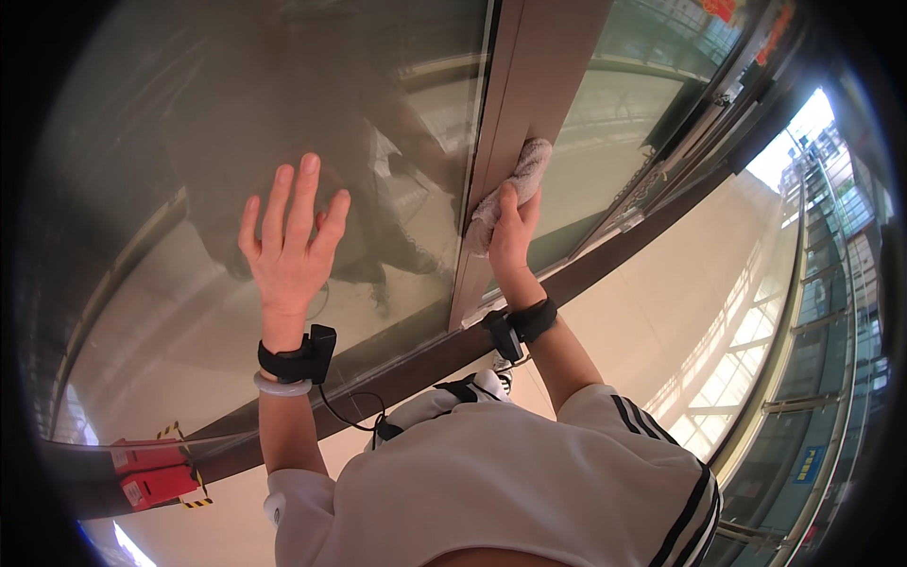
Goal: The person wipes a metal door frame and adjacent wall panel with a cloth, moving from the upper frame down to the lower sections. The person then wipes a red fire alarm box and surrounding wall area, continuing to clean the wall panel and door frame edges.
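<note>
My right hand grips a folded grey cloth and holds it against the brown metal frame between two glass panes. My left hand is raised in front of the large left glass pane, palm towards it, fingers spread and holding nothing. Whether it touches the glass cannot be told. Dark reflections show in this pane. To the right of the frame lies a second glass pane. Each wrist wears a black strapped device, and a pale bangle circles my left forearm.
A red box with yellow-black striped edging stands at the lower left by the glass, its reflection beside it. A chain hangs near the right pane's far edge. A dark sill runs below the panes. A glass railing curves along the right.
</note>
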{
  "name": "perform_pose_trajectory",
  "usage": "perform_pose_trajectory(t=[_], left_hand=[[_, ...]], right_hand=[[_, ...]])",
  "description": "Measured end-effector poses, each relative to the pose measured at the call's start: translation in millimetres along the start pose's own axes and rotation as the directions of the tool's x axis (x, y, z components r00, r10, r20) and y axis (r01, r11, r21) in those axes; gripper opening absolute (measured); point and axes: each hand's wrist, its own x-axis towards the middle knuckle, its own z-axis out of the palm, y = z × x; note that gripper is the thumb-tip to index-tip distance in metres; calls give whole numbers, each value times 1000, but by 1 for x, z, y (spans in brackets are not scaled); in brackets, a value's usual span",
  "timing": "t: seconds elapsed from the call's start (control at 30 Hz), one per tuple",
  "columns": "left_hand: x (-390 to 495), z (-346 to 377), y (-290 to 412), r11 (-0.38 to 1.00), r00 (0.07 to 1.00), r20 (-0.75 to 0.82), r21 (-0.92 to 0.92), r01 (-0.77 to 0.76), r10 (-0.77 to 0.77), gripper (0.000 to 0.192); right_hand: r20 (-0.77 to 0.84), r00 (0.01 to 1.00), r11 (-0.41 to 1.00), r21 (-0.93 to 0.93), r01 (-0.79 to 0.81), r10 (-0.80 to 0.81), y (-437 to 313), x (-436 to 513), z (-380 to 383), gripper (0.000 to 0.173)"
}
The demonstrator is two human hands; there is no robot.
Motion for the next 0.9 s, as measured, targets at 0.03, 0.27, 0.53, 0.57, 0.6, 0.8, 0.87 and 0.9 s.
perform_pose_trajectory(t=[0.03, 0.27, 0.53, 0.57, 0.6, 0.8, 0.87, 0.9], left_hand=[[0, 0, 0, 1000, 1000, 11, 2, 3, -3, 36], [1, 0, -1, 1000, 1000, -23, 10, -9, 9, 37], [1, -1, 0, 1000, 1000, 7, 23, -13, 12, 33], [1, -2, -1, 999, 1000, 2, 29, -16, 16, 33], [0, -3, -1, 999, 1000, 8, 31, -20, 20, 32], [2, -5, -1, 1000, 1000, 10, 10, -22, 22, 30], [2, -6, 0, 1000, 1000, 15, 18, -21, 21, 26], [3, -7, 0, 1000, 1000, 10, 22, -22, 22, 26]], right_hand=[[-1, 1000, 1000, 12, -7, 7, 4, -5, -2, 27], [-54, 964, 965, 61, -256, 259, 25, -25, -21, 39], [57, 938, 840, -430, 331, -341, 18, 2, 5, 40], [85, 896, 750, -515, 414, -436, 34, -11, 3, 44], [118, 844, 644, -593, 483, -524, 51, -27, -6, 48], [167, 962, 620, -738, 268, -218, 81, -76, -43, 58], [241, 880, 582, -674, 455, -409, 46, -52, -24, 55], [255, 834, 551, -651, 522, -489, 23, -28, -6, 53]])
